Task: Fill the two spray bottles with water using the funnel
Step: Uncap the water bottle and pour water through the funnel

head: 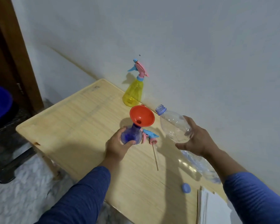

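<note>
Left hand (pixel 118 148) grips the blue spray bottle (pixel 131 136) at its belly, orange funnel (pixel 142 116) seated in its neck. Right hand (pixel 196 139) wraps the clear water bottle (pixel 174 125), uncapped, mouth at 3 o'clock of the funnel and tipped toward it. Looks nearly drained. To pour well: bring the mouth over the funnel's centre, tilt slowly, steady the base. Yellow spray bottle (pixel 133 92) waits capped at 12 o'clock; the loose sprayer head (pixel 149 137) lies beside the blue one.

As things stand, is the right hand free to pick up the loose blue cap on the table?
Probably not yet: the right hand grips the clear bottle, so it must set that down first. The blue cap itself lies uncovered on the table.
</note>
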